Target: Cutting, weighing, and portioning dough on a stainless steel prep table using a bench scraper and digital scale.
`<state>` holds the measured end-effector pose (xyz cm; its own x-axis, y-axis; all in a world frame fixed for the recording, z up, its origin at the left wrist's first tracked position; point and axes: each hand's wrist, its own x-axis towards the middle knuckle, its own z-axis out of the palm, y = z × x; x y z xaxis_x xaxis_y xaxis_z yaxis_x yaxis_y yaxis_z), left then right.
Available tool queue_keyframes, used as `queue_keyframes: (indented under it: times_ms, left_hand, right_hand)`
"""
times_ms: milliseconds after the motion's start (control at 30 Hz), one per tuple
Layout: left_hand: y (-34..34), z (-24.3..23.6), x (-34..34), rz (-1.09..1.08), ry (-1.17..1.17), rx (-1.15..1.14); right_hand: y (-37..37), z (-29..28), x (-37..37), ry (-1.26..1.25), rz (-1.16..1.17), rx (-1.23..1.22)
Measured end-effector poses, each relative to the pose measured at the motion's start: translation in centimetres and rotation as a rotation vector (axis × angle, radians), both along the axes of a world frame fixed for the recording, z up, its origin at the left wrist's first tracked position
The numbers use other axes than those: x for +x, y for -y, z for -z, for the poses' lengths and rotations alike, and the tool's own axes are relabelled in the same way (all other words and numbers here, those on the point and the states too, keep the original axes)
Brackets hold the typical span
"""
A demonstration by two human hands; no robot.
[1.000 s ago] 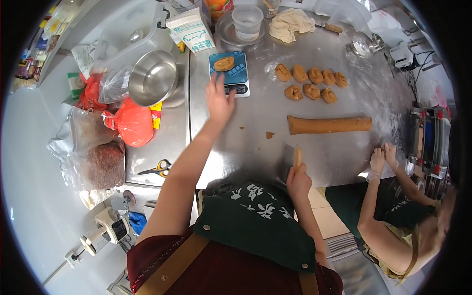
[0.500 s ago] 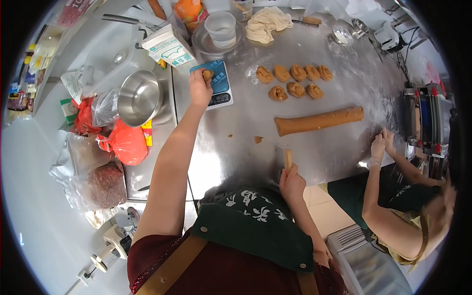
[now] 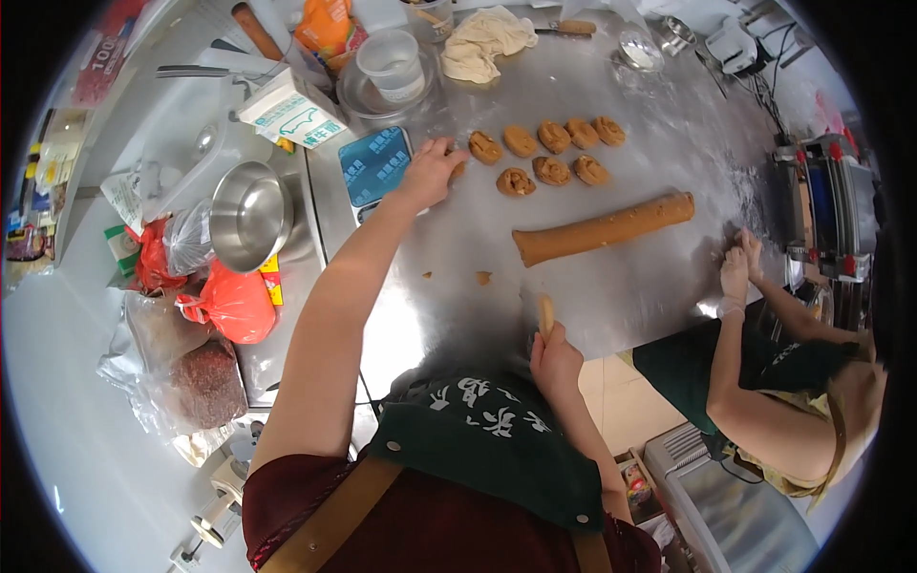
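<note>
The left hand (image 3: pixel 433 175) curls its fingers around a mostly hidden dough lump (image 3: pixel 459 170), between the scale (image 3: pixel 374 164) and eight dough pieces (image 3: pixel 553 137); its arm reaches forward; the right hand (image 3: pixel 557 363) grips a wooden-handled scraper (image 3: pixel 546 313) close to the apron (image 3: pixel 497 449); a dough log (image 3: pixel 604 229) lies beyond.

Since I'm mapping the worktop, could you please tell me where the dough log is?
In the head view, the dough log lies right of centre on the steel worktop, just below the dough pieces.
</note>
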<state>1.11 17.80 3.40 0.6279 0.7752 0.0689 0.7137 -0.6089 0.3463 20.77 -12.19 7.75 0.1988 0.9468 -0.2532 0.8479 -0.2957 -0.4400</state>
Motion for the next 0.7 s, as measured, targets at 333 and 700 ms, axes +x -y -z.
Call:
queue_keyframes:
  times_ms: [333,700]
  left_hand:
    - [10.5,-0.6,6.6,0.059,0.343,-0.078]
    - [12.9,1.4,13.4,-0.034,0.035,-0.141]
  right_hand:
    - [4.2,6.6,8.5,-0.656,0.827,0.256]
    - [-2.1,10.3,15.1,-0.799,1.212,0.448]
